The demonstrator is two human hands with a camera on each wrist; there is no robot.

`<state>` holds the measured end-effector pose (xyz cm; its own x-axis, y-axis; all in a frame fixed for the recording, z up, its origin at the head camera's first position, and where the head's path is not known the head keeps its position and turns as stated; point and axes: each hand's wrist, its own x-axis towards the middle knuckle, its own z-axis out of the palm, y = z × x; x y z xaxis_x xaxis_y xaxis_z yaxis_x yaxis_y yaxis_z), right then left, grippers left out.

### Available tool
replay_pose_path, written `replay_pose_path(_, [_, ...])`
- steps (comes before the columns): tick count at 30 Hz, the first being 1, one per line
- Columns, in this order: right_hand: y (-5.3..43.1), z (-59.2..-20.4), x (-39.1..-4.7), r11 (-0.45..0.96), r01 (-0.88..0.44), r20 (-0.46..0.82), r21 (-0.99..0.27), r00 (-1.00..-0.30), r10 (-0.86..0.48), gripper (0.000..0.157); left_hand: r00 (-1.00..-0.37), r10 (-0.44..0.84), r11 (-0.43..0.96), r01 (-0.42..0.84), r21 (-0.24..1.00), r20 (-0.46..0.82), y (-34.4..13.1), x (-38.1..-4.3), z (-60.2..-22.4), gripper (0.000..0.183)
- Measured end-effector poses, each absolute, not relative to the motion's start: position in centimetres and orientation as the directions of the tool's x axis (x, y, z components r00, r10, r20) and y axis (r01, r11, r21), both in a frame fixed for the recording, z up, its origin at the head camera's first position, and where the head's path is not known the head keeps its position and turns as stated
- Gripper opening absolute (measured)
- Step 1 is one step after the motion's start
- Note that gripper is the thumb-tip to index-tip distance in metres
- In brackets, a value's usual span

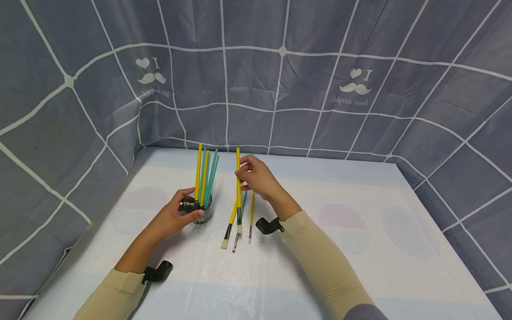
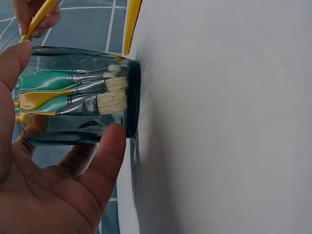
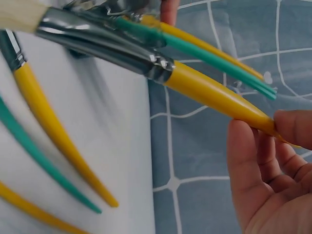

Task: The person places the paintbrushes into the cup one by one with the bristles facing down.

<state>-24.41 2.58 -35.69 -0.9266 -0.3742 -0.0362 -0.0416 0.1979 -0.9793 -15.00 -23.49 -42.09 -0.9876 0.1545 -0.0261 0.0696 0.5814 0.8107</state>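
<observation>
My left hand holds a clear drinking glass, thumb on its near side and fingers round the far side. Several yellow and green paintbrushes stand in it, handles up; the left wrist view shows their pale bristles at the glass bottom. To the right, my right hand pinches a yellow paintbrush by its handle, bristles pointing down. That flat brush hangs above the table in the right wrist view, its metal ferrule crossing in front of the glass.
Beneath the right hand, a yellow brush, a green-handled brush and a thin yellow brush lie on the white table. A grey checked curtain hangs behind the table. Black wrist cameras sit on both forearms.
</observation>
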Motion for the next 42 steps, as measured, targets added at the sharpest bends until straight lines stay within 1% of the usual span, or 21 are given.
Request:
replay_pose_path(9, [1.7,-34.0,-24.3,0.056,-0.072,0.051,-0.996,-0.947,-0.317,0.031,-0.988,0.149,0.595,0.069,0.801,-0.026,-23.5,-15.0,-42.1,0.079])
replay_pose_path(15, [1.2,-33.9,-24.4,-0.016,-0.105,0.106,-0.994,-0.955,-0.276,0.029,-0.988,0.152,0.592,0.073,0.803,-0.022,-23.3,-15.0,-41.9,0.078])
replay_pose_path(27, [0.2,-33.3,-24.4,-0.122,-0.128,0.154,-0.984,-0.962,-0.227,0.029,-0.988,0.148,0.590,0.064,0.805,-0.031,-23.4,-15.1,-42.2,0.080])
replay_pose_path(31, [-0.3,-33.5,-24.5,-0.163,-0.155,0.189,-0.974,-0.957,-0.220,0.026,-0.989,0.143,0.597,0.057,0.800,-0.037,-23.4,-15.2,-42.2,0.081])
replay_pose_path(34, [-0.8,-33.7,-24.4,-0.178,-0.172,0.209,-0.969,-0.953,-0.220,0.023,-0.989,0.145,0.592,0.056,0.804,-0.038,-23.4,-15.2,-42.2,0.080])
replay_pose_path(37, [-1.4,-34.2,-24.3,-0.173,-0.182,0.219,-0.968,-0.950,-0.222,0.024,-0.988,0.152,0.582,0.061,0.811,-0.035,-23.5,-15.2,-42.3,0.079])
replay_pose_path(40, [-2.1,-34.8,-24.1,-0.145,-0.195,0.225,-0.970,-0.947,-0.231,0.023,-0.987,0.159,0.568,0.067,0.820,-0.030,-23.6,-15.3,-42.3,0.079])
replay_pose_path(42, [-2.5,-35.3,-23.9,-0.100,-0.215,0.234,-0.971,-0.939,-0.251,0.021,-0.987,0.162,0.566,0.070,0.822,-0.027,-23.7,-15.3,-42.4,0.079])
